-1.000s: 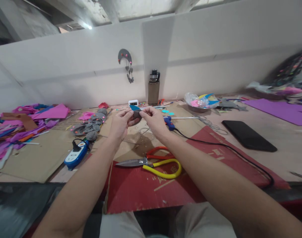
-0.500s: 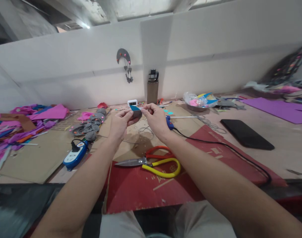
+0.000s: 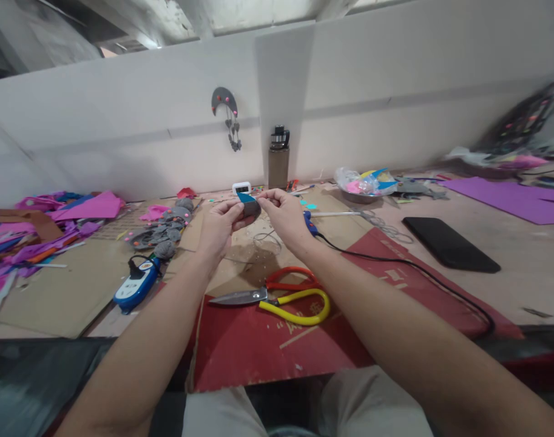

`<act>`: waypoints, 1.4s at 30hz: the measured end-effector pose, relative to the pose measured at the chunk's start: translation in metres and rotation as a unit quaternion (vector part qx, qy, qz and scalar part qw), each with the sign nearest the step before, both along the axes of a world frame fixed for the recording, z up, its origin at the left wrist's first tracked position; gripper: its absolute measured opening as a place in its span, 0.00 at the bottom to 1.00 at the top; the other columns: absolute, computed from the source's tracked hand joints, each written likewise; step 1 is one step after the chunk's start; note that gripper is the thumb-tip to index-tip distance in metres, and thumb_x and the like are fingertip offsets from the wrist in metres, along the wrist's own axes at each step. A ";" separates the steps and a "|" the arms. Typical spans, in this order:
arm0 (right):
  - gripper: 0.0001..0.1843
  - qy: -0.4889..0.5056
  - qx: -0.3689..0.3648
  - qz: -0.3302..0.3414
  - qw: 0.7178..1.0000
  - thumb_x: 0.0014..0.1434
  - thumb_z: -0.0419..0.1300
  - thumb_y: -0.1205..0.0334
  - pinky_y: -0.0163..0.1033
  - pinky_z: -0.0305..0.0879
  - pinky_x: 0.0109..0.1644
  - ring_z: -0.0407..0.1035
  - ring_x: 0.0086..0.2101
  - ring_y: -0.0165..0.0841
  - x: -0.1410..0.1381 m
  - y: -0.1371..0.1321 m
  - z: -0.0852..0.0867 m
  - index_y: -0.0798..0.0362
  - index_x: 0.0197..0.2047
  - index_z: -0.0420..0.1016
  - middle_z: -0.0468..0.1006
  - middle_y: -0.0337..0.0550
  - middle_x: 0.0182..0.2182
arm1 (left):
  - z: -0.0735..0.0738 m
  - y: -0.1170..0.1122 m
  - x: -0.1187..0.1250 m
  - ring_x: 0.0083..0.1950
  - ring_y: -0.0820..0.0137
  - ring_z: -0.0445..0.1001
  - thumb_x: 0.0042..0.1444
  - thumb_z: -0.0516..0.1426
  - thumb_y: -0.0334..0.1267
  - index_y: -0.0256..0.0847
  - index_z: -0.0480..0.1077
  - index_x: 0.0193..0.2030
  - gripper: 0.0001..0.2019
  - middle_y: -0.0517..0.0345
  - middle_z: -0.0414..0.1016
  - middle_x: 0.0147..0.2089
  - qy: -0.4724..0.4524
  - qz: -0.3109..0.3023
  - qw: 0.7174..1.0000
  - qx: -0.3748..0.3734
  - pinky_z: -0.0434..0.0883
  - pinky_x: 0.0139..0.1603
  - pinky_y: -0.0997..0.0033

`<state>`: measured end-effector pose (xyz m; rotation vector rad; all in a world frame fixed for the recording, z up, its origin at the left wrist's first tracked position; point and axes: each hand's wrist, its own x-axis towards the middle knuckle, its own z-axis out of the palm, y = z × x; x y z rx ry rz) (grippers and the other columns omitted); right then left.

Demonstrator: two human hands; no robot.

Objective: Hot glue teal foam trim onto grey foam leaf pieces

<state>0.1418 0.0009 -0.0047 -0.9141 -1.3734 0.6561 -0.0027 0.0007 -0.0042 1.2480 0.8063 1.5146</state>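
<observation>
Barely shifted from a second ago, the left hand [image 3: 219, 224] keeps thumb and fingers closed on one end of a small grey felt piece with a blue strip [image 3: 248, 205]. The piece is held above the cardboard-covered bench [image 3: 76, 285], long axis left to right, blue edge uppermost. The right hand [image 3: 283, 218] pinches the other end, both forearms outstretched and converging. Yellow-and-red-handled scissors [image 3: 277, 297] lie below, blades pointing left.
</observation>
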 end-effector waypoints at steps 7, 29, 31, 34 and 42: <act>0.08 0.068 -0.041 0.072 0.994 0.50 0.58 0.59 0.33 0.53 0.31 0.57 0.25 0.25 -0.001 0.001 0.003 0.55 0.29 0.72 0.67 0.34 0.22 | 0.003 -0.004 0.001 0.42 0.63 0.79 0.42 0.66 0.37 0.36 0.75 0.31 0.10 0.53 0.80 0.37 -0.009 -0.021 1.000 0.003 0.77 0.45 0.61; 0.12 0.085 -0.171 0.250 0.949 0.45 0.65 0.55 0.31 0.36 0.20 0.43 0.17 0.21 0.016 -0.007 0.011 0.53 0.28 0.69 0.54 0.28 0.16 | 0.008 -0.004 -0.009 0.39 0.64 0.80 0.46 0.63 0.34 0.34 0.75 0.34 0.08 0.50 0.80 0.35 0.022 -0.082 0.995 -0.054 0.78 0.41 0.63; 0.14 0.102 -0.184 0.287 0.935 0.44 0.67 0.55 0.31 0.33 0.20 0.41 0.17 0.20 0.018 -0.006 0.010 0.53 0.27 0.67 0.53 0.28 0.17 | 0.008 -0.004 -0.010 0.39 0.63 0.80 0.46 0.64 0.35 0.34 0.76 0.35 0.09 0.48 0.80 0.36 0.029 -0.094 0.994 -0.052 0.78 0.40 0.64; 0.15 0.121 -0.197 0.324 0.917 0.44 0.68 0.56 0.31 0.31 0.20 0.38 0.18 0.20 0.020 -0.006 0.009 0.53 0.28 0.66 0.50 0.27 0.17 | 0.008 -0.004 -0.010 0.39 0.62 0.80 0.46 0.64 0.36 0.34 0.76 0.36 0.10 0.47 0.80 0.37 0.035 -0.104 0.993 -0.053 0.77 0.41 0.64; 0.15 0.130 -0.219 0.351 0.901 0.43 0.68 0.58 0.30 0.32 0.21 0.38 0.18 0.20 0.021 -0.007 0.008 0.53 0.27 0.65 0.49 0.26 0.17 | 0.009 -0.005 -0.010 0.40 0.62 0.80 0.47 0.64 0.38 0.35 0.76 0.37 0.11 0.46 0.80 0.38 0.048 -0.112 0.991 -0.048 0.77 0.40 0.66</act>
